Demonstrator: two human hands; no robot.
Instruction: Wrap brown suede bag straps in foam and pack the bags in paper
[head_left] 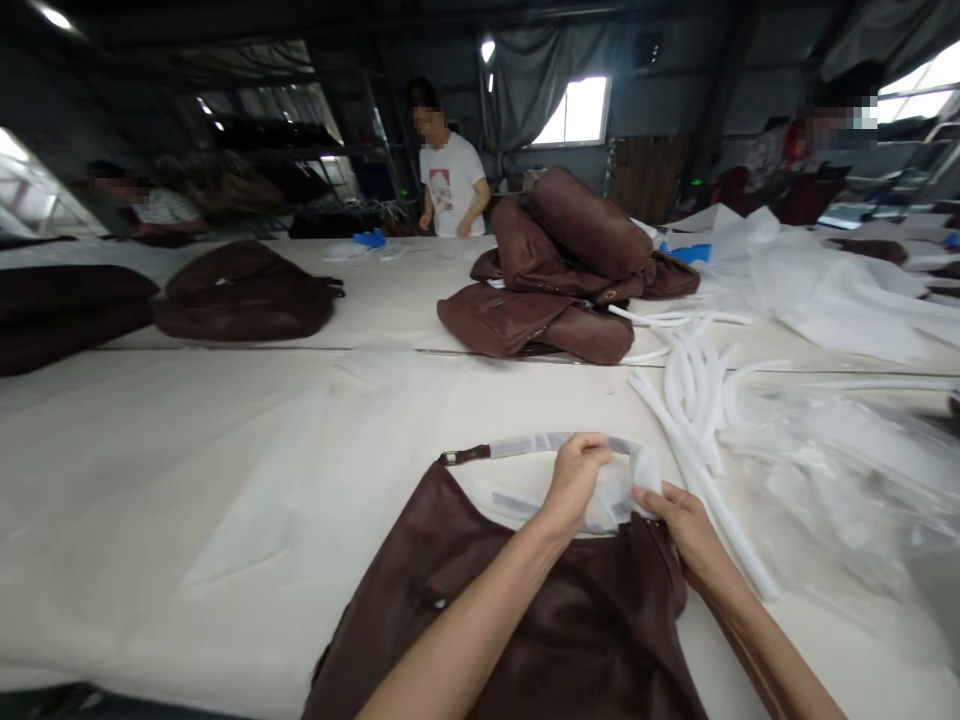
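Note:
A dark brown handbag [570, 620] lies on the table in front of me, its strap arched away from me. White wrapping [529, 443] covers most of the strap; a brown end with a metal buckle [450, 458] shows at the left. My left hand [576, 475] is closed around the wrapped strap near its top. At the strap's right end, my right hand [679, 515] pinches a loose flap of the white wrapping [645, 475], just above the bag's right corner. Part of the strap there is hidden by the wrapping and fingers.
White foam tubes [697, 400] and crumpled clear plastic bags [840, 480] lie to the right. Brown handbags [540, 325] are piled across the table [172, 450], with more at the left [247, 300]. White sheets [795, 280] lie far right. A person [454, 180] stands opposite; others are farther back.

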